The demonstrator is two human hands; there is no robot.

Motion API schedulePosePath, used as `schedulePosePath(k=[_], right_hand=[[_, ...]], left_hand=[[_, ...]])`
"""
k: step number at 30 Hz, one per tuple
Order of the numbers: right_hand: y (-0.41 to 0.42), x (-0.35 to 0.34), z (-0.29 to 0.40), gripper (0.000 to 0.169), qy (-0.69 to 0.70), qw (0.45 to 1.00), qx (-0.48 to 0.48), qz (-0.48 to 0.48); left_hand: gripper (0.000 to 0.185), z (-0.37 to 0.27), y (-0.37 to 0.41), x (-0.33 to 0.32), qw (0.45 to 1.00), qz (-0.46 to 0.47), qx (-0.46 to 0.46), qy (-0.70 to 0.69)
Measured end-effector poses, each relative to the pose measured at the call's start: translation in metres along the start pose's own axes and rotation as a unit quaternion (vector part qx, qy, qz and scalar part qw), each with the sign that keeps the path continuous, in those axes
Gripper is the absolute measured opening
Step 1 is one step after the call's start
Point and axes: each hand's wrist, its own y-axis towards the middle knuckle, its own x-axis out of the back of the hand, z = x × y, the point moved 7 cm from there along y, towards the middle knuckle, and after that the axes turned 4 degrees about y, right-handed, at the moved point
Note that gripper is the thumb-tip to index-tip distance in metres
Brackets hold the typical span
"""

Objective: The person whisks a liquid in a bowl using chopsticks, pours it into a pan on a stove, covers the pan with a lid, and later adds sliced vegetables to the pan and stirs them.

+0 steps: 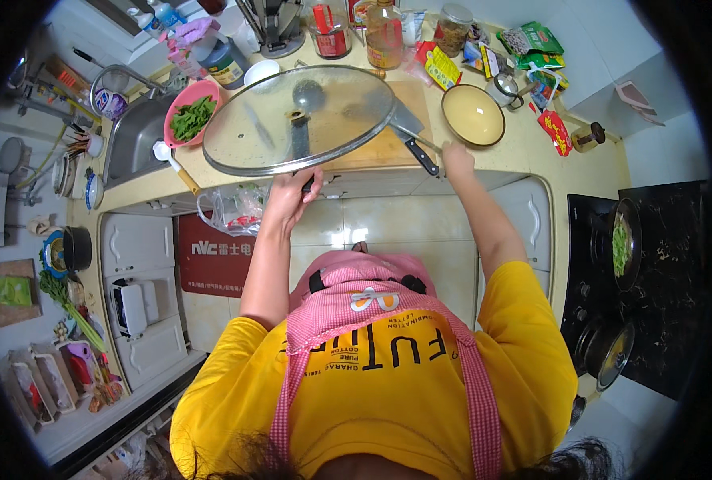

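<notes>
A large glass pan lid (332, 132) with a metal rim lies tilted over the wooden cutting board (374, 157). My left hand (296, 195) is at the lid's near rim, fingers closed round the black handle of a utensil (308, 182). Through the glass a dark round head, perhaps a ladle's, shows in line with that handle. Whether this hand also bears the lid is unclear. My right hand (458, 159) grips a thin utensil handle (417, 137) that runs to the lid's right edge. Just below it, a cleaver (422, 157) has its black handle over the counter edge.
A pink basin of leafy greens (192, 120) stands beside the sink (131, 147). Right of the board is a cream bowl (473, 114). Bottles (386, 39) and packets line the back. On the right hob sits a pan with green vegetables (622, 243). A plastic bag (236, 207) hangs below the counter.
</notes>
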Motion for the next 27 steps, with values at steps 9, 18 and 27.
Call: schedulePosePath(k=[9,18,27], right_hand=[[-0.053,0.077,0.001,0.016,0.19,0.979,0.017,-0.078],[-0.195,0.191,-0.129,0.029,0.174,0.915,-0.209,-0.298],[-0.407,0.266,-0.313,0.025,0.141,0.854,-0.4,-0.301]], left_hand=[[0.013,-0.012,0.009,0.011,0.999,-0.012,-0.025,-0.023],[0.014,-0.002,0.029,-0.113,0.992,0.123,-0.015,0.024],[0.012,0.066,0.014,-0.303,0.956,0.286,0.057,0.019]])
